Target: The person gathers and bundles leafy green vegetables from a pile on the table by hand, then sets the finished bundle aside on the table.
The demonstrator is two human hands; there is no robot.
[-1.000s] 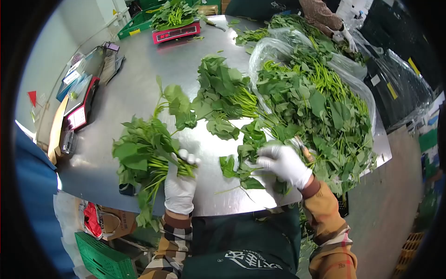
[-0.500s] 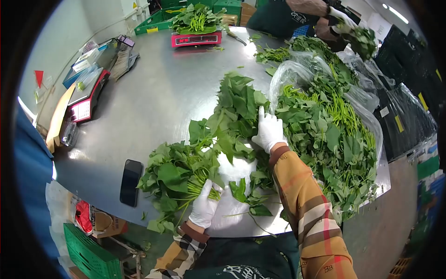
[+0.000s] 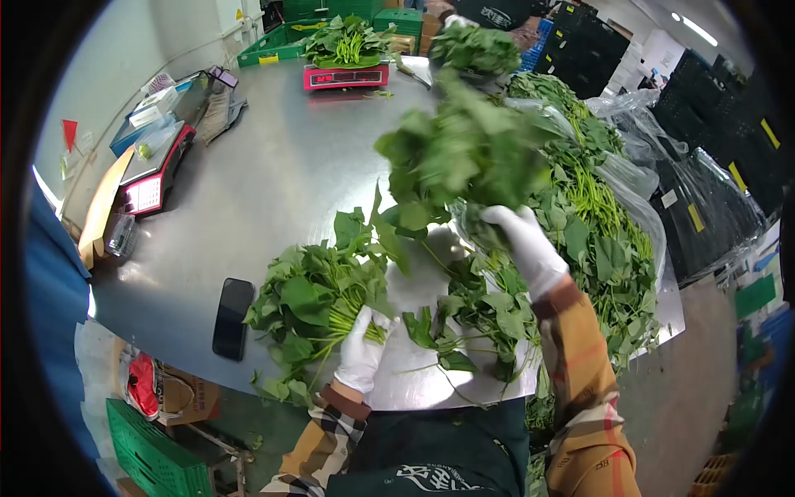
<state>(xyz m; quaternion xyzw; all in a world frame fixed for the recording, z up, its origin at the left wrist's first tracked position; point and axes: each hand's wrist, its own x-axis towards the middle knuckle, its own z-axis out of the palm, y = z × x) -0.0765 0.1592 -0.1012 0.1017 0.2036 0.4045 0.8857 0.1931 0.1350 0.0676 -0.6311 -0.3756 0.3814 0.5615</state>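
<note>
Left hand (image 3: 361,352) closed round stems of leafy bunch (image 3: 313,298), near front edge of table (image 3: 248,182); right hand (image 3: 530,248) grips base of raised bunch (image 3: 468,153) (blurred), which hides table beyond; phone (image 3: 233,319) beside leafy bunch; greens heap (image 3: 592,224) crowds right edge.

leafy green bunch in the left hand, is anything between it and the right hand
Yes: loose green leafy stems lie on the silvery metal table between the leafy green bunch in the white-gloved left hand and the white-gloved right hand. They seem low enough to clear.
</note>
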